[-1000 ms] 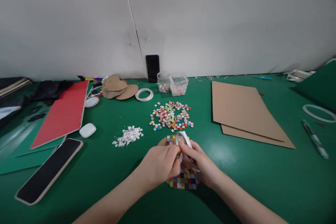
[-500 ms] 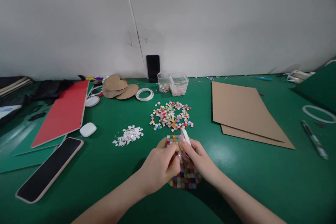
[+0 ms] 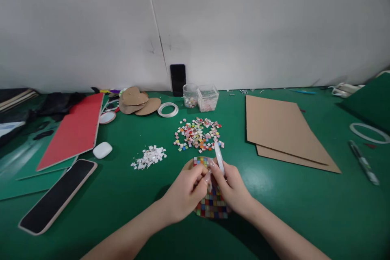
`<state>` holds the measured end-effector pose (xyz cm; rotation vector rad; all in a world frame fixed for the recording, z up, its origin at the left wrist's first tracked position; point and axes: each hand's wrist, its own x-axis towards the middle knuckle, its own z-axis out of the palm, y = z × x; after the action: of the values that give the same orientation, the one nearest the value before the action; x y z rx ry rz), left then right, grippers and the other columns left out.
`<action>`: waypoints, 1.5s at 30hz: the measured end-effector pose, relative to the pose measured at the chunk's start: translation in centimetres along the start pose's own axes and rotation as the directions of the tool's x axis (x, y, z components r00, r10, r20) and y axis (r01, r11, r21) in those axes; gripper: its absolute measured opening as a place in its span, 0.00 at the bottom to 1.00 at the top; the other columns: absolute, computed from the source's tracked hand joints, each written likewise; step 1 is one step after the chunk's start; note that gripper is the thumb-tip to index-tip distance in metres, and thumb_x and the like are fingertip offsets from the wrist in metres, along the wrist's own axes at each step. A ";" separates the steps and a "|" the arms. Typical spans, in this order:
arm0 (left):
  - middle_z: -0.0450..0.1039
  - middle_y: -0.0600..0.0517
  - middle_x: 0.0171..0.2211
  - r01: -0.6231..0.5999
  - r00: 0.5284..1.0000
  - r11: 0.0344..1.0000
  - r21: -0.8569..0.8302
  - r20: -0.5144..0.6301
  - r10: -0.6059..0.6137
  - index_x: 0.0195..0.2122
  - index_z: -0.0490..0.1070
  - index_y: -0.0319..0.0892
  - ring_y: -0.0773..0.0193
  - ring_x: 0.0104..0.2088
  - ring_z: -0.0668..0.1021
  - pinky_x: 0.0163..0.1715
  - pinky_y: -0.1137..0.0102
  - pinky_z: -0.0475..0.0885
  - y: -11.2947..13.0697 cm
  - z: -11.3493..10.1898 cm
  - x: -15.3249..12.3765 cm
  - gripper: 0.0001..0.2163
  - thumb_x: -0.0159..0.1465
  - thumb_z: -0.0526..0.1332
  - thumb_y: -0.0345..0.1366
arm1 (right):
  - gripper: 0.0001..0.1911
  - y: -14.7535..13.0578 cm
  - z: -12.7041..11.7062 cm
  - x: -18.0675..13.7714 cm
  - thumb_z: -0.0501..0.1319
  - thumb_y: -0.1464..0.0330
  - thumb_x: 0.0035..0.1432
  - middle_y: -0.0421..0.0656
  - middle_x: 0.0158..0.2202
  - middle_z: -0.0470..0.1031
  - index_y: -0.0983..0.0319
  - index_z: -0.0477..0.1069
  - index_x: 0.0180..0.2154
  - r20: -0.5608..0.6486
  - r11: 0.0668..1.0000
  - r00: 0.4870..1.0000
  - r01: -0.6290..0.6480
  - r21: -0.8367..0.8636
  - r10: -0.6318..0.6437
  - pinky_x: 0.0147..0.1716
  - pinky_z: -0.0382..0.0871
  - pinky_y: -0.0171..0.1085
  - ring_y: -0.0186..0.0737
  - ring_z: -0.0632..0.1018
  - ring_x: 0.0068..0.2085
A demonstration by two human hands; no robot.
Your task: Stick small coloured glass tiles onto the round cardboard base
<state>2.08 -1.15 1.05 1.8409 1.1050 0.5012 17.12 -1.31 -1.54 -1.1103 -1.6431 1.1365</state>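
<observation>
My right hand (image 3: 233, 183) grips a narrow white roll of tape (image 3: 218, 158), seen nearly edge-on between thumb and fingers. My left hand (image 3: 185, 193) is closed in a pinch close to the right thumb; what lies between its fingertips is too small to make out. Under both hands is a board covered with multicoloured mosaic tiles (image 3: 213, 207), partly hidden by them. Just beyond it lies a loose heap of small coloured tiles (image 3: 198, 132). To the left is a pile of little white paper squares (image 3: 149, 157).
Two clear tubs (image 3: 208, 98) stand by the partition beside an upright phone (image 3: 178, 80). White tape rolls (image 3: 167, 110) and cardboard discs (image 3: 149, 106) lie back left. Cardboard sheets (image 3: 280, 130) are at right; another phone (image 3: 57, 197), a white case (image 3: 102, 150) and a red board (image 3: 74, 130) at left.
The white roll in my right hand has tilted more upright and shifted slightly right. My right hand has turned a little; my left hand stays pinched over the mosaic.
</observation>
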 end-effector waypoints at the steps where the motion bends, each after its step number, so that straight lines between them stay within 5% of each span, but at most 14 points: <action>1: 0.52 0.60 0.16 0.006 1.000 1.000 -0.007 -0.003 -0.006 0.26 0.56 0.43 0.71 0.18 0.56 0.20 0.75 0.53 0.0 0.0 0.0 0.07 0.61 0.46 0.31 | 0.16 0.1 0.0 0.0 0.45 0.62 0.64 0.36 0.22 0.60 0.62 0.59 0.26 -0.007 1.000 1.000 0.000 -0.002 0.000 0.25 0.57 0.31 0.30 0.62 0.23; 13: 0.52 0.60 0.18 0.014 0.999 0.990 -0.142 0.042 -0.008 0.25 0.57 0.41 0.73 0.19 0.57 0.20 0.77 0.53 0.2 -0.4 0.2 0.08 0.62 0.48 0.33 | 0.18 -0.9 0.2 -0.1 0.46 0.57 0.62 0.36 0.23 0.57 0.61 0.59 0.26 -0.001 0.976 0.993 -0.117 0.183 0.120 0.24 0.57 0.30 0.30 0.59 0.24; 19: 0.52 0.60 0.18 0.048 0.997 0.992 -0.119 0.059 -0.041 0.27 0.60 0.42 0.72 0.18 0.55 0.18 0.76 0.53 0.8 -0.9 -0.1 0.10 0.63 0.48 0.38 | 0.21 -1.4 0.2 -0.2 0.50 0.50 0.56 0.32 0.17 0.49 0.60 0.57 0.24 0.061 0.876 0.937 -0.345 0.338 0.345 0.16 0.48 0.30 0.28 0.52 0.19; 29: 0.57 0.59 0.18 0.061 0.997 0.982 -0.177 0.058 -0.051 0.27 0.63 0.42 0.71 0.20 0.60 0.23 0.76 0.58 1.1 -1.0 -0.1 0.11 0.63 0.49 0.39 | 0.23 -1.6 0.2 -0.3 0.54 0.46 0.50 0.31 0.16 0.51 0.60 0.58 0.24 0.084 0.788 0.894 -0.429 0.443 0.440 0.15 0.51 0.29 0.28 0.54 0.17; 45: 0.54 0.59 0.18 0.054 0.998 0.981 -0.186 0.039 -0.048 0.25 0.61 0.42 0.71 0.19 0.58 0.20 0.76 0.55 0.4 -0.5 -0.1 0.12 0.64 0.49 0.40 | 0.24 -1.1 0.4 -0.6 0.53 0.46 0.51 0.40 0.29 0.67 0.60 0.70 0.32 -0.001 0.830 0.900 -0.402 0.388 0.436 0.35 0.66 0.33 0.37 0.68 0.33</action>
<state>1.84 -1.07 1.71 1.6485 1.0433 0.5231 16.69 -2.19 -0.66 -1.2731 -1.0626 1.5837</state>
